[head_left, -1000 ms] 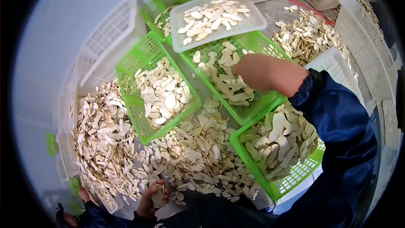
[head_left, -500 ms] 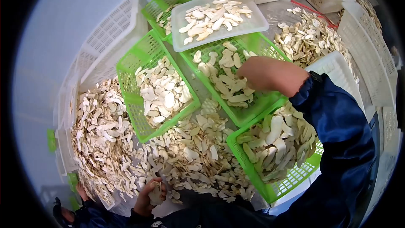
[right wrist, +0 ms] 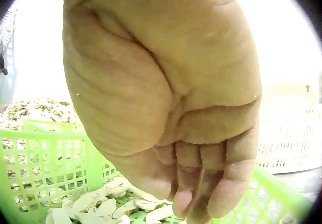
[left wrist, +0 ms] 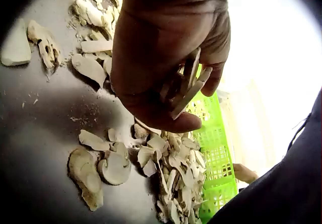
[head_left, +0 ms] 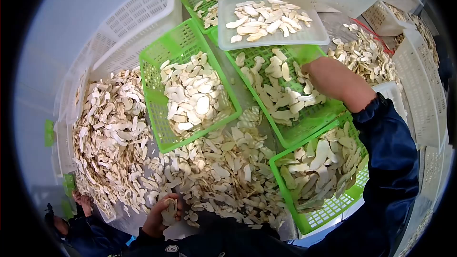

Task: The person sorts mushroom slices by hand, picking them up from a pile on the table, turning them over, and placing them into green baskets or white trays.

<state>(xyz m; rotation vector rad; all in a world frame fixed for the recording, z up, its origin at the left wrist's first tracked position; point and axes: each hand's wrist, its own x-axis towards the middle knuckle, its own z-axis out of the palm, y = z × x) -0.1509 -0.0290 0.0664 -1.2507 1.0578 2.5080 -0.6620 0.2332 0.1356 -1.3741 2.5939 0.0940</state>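
My left hand (head_left: 154,220) is low at the table's near edge, its thumb and fingers curled round a few pale mushroom slices (head_left: 169,212). Edges of these slices (left wrist: 193,90) stick out between thumb and fingers in the left wrist view. My right hand (head_left: 335,78) reaches down over the right side of the middle green basket (head_left: 304,131), where mushroom slices (head_left: 285,97) lie spread. Seen from the right wrist, that hand's fingers (right wrist: 234,183) point downward, loosely bent, with the thumb beside them and no slice showing between them.
A translucent tray (head_left: 321,38) of slices rests across the middle basket's far end. Fuller green baskets stand left (head_left: 154,114) and near right (head_left: 288,200). Loose slice heaps (head_left: 112,138) cover the table, walled by white crates (head_left: 138,16). Another person's hands (head_left: 84,203) are at lower left.
My right hand has moved rightward over the middle basket, uncovering slices it hid before. The head view has shifted, so the baskets sit farther right. The left hand keeps holding its slices.
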